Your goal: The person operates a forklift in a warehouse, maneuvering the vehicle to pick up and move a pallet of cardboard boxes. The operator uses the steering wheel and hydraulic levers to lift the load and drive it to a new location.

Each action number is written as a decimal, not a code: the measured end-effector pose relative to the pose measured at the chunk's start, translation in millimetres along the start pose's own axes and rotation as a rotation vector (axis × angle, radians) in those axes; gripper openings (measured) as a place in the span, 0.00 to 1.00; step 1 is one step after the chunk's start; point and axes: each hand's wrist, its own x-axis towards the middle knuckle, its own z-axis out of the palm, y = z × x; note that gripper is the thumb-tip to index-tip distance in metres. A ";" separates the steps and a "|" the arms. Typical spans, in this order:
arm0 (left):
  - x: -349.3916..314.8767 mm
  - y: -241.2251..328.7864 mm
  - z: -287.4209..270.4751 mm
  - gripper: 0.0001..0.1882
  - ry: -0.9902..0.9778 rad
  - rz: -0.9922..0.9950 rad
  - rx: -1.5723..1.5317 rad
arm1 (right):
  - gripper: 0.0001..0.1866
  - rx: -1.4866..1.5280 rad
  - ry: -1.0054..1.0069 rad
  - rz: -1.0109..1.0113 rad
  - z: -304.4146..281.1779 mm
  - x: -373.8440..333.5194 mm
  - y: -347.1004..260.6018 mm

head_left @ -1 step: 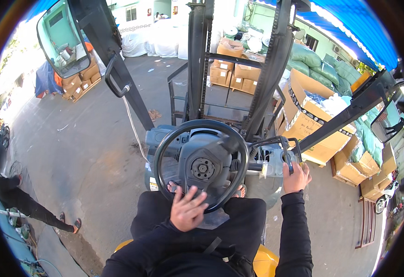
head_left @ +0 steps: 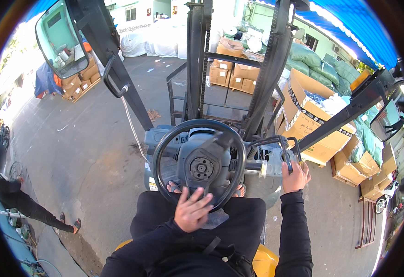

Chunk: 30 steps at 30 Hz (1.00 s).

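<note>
I sit at a forklift with a black steering wheel (head_left: 158, 161) in front of me. My left hand (head_left: 192, 211) is at the wheel's lower rim, back of the hand up, fingers spread and slightly blurred. Whether the palm touches the rim is hidden. To the right of the wheel, my right hand (head_left: 296, 178) has its fingers curled round a black control lever (head_left: 285, 159) on the grey console. Ahead stands the dark lift mast (head_left: 195, 69) with its chains.
Cardboard boxes (head_left: 243, 74) stand beyond the mast. At the right are a big open carton (head_left: 310, 127) and green sacks (head_left: 336, 76). A person in dark clothes (head_left: 21, 201) stands on the left. Mirrors (head_left: 62, 39) flank the frame; a wooden pallet of boxes (head_left: 79, 87) sits far left.
My left hand has shifted a little to the right along the lower rim, and the wheel's spoke has turned slightly. My right hand stays on the lever.
</note>
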 end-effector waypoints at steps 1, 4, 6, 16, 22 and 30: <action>11.8 3.4 13.7 0.15 -0.038 0.025 -0.012 | 0.19 0.008 -0.004 -0.002 5.8 8.0 0.9; 55.7 8.9 53.7 0.18 -0.098 0.082 -0.093 | 0.19 0.023 0.003 -0.007 22.0 26.3 2.5; 88.5 10.3 77.6 0.16 -0.076 0.112 -0.113 | 0.19 0.022 0.024 -0.020 31.0 37.1 3.7; 232.9 -29.2 146.8 0.08 0.182 0.111 -0.028 | 0.18 0.065 0.000 -0.059 70.8 90.8 20.3; 295.5 -69.5 165.7 0.04 0.358 0.035 0.070 | 0.19 0.075 -0.024 -0.072 101.1 127.1 34.3; 337.2 -92.1 207.8 0.04 0.373 -0.026 0.098 | 0.18 0.119 -0.074 -0.103 150.8 188.5 50.7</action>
